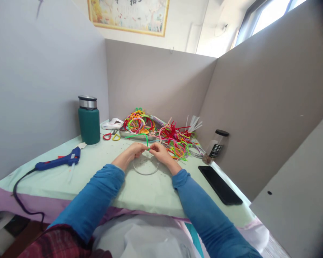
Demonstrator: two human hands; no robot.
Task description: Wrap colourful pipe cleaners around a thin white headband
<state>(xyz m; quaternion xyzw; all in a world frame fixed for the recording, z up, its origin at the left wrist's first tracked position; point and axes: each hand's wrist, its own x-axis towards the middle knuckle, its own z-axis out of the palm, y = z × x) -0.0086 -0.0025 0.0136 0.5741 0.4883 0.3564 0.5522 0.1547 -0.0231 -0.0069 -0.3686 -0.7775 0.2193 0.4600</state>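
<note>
Over a table [150, 195], the left hand [138, 149] and right hand [160, 152] meet at a wire hoop's [146, 174] far side, both pinching a green stem [147, 139] there. Apparently it's being wound on; another turn calls for steady pressure.

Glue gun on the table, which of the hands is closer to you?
Left. The left hand is to the right of the glue gun, not touching it; the right hand is farther right, beyond the left.
</note>
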